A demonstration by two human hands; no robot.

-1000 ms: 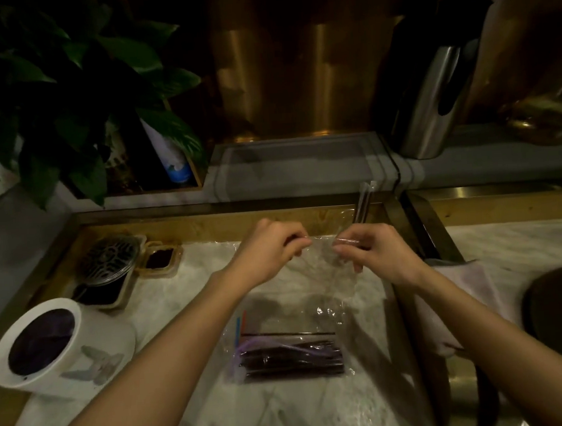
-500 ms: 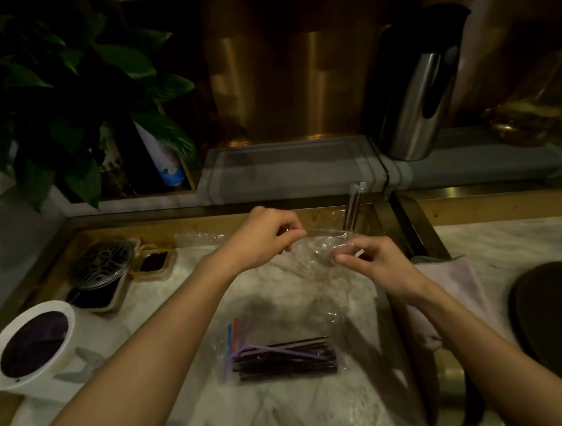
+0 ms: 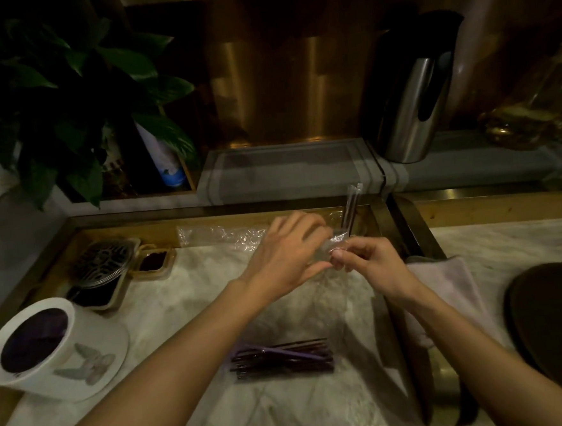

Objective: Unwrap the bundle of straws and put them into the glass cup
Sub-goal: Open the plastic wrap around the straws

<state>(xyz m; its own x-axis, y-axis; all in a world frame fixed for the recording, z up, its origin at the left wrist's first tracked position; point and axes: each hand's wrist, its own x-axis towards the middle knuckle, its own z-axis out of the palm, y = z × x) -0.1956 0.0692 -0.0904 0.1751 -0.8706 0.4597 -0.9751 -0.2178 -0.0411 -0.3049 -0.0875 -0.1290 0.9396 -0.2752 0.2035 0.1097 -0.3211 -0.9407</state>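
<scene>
My left hand (image 3: 286, 255) and my right hand (image 3: 366, 266) meet above the marble counter, both pinching a clear plastic wrapper (image 3: 333, 245) between the fingertips. Behind the hands a glass cup (image 3: 357, 227), mostly hidden, holds two wrapped straws (image 3: 352, 204) that stick up. A bundle of dark and purple straws (image 3: 283, 359) lies flat on the marble near me, between my forearms, on clear film.
Crumpled clear plastic (image 3: 221, 233) lies at the back of the tray. A white bin (image 3: 39, 349) stands at left, a drain grate (image 3: 103, 261) behind it. A steel jug (image 3: 411, 104) and plant (image 3: 48, 96) stand on the ledge. A folded cloth (image 3: 444, 284) and dark round tray (image 3: 556, 320) are right.
My hands have come closer together, now almost touching, gathering the clear wrapper between them. The loose coloured straws beside the bundle are now hidden behind my left forearm.
</scene>
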